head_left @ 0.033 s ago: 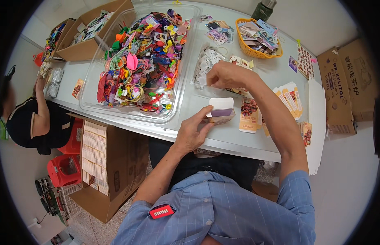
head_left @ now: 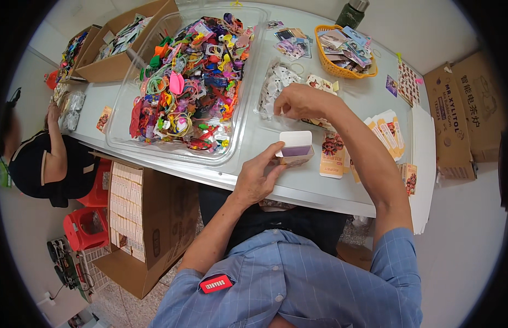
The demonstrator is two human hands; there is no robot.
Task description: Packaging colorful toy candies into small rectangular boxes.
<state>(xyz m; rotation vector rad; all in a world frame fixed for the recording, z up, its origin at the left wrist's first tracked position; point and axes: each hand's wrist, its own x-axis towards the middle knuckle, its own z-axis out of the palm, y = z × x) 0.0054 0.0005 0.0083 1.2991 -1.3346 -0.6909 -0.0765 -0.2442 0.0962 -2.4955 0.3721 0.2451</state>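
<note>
My left hand (head_left: 256, 177) grips a small open carton (head_left: 298, 154) near the table's front edge, thumb and fingers on its left side. The carton's white flap stands raised and its inside looks purple. Over the front of a clear plastic tray (head_left: 259, 107) hangs my right hand (head_left: 303, 101), its fingers curled down and pressed together. What those fingers hold, if anything, is hidden. Small white pieces (head_left: 280, 82) fill the tray's left part, and printed cards (head_left: 321, 83) lie by its right part. Flat orange-and-white cartons (head_left: 332, 158) lie right of the held carton.
A large clear bin (head_left: 118, 117) of colourful trinkets stands on the left. Behind are a yellow basket (head_left: 331, 59) of cards and a green bottle (head_left: 352, 13). More flat cartons (head_left: 386, 134) lie right. A cardboard box (head_left: 172, 218) stands below the table; another person (head_left: 49, 161) works far left.
My right hand has shifted very slightly to the left over the tray. My left hand and the carton have stayed in place.
</note>
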